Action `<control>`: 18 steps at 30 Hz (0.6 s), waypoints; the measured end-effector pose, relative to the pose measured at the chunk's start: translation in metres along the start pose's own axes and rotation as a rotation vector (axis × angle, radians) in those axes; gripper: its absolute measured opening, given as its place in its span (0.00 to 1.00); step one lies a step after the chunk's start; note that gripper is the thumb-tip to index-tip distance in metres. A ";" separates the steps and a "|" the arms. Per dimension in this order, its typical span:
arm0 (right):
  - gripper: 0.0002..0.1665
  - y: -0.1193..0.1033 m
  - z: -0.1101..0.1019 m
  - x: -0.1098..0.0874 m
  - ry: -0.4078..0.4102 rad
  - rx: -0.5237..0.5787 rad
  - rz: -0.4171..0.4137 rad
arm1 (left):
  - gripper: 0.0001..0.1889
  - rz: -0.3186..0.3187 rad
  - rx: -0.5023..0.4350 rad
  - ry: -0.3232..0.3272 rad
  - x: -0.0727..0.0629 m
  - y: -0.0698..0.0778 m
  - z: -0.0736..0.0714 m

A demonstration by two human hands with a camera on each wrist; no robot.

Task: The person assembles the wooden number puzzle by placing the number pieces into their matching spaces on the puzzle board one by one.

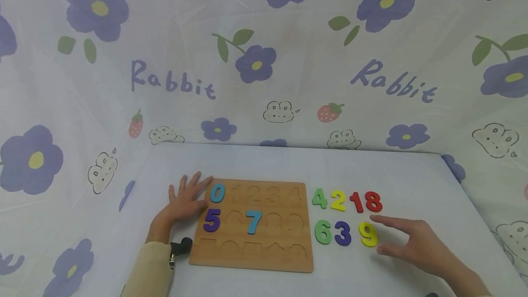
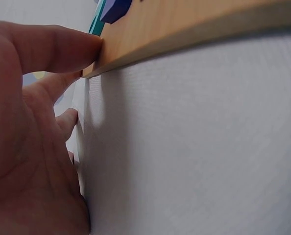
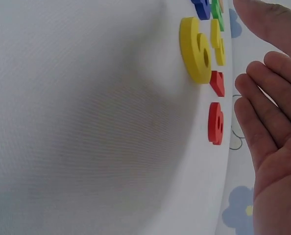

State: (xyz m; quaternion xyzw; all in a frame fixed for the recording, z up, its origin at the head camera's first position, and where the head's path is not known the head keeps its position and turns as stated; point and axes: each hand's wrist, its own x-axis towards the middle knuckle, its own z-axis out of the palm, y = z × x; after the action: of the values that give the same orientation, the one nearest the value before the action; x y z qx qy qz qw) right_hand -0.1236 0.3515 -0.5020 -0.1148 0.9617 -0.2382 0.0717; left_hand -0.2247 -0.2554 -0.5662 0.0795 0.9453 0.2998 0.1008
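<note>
A wooden number board lies on the white table. In its recesses or on it are a blue 0, a purple 5 and a blue 7. My left hand rests at the board's upper left edge, fingers spread, its thumb touching the board in the left wrist view. Close to the yellow 9, my right hand hovers with thumb and forefinger apart, holding nothing. The right wrist view shows its palm and extended fingers beside the yellow 9.
Right of the board lie a green 4, yellow 2, red 1, red 8, green 6 and purple 3. A flowered curtain hangs behind the table.
</note>
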 end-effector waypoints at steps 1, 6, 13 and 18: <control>0.45 0.001 0.001 0.001 -0.003 0.001 0.003 | 0.42 -0.001 0.001 -0.002 0.000 0.001 -0.001; 0.44 0.006 0.009 0.005 -0.005 0.003 0.016 | 0.42 -0.012 -0.010 -0.019 -0.004 0.009 -0.006; 0.42 0.012 0.022 0.011 -0.026 0.033 0.044 | 0.42 -0.043 0.003 -0.042 -0.009 0.020 -0.012; 0.42 0.015 0.028 0.012 -0.035 0.053 0.074 | 0.42 -0.044 -0.002 -0.042 -0.010 0.020 -0.013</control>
State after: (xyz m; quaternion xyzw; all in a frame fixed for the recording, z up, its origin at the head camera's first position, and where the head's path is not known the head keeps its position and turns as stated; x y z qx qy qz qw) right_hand -0.1327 0.3490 -0.5348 -0.0813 0.9573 -0.2588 0.1005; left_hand -0.2164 -0.2481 -0.5425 0.0648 0.9442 0.2967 0.1273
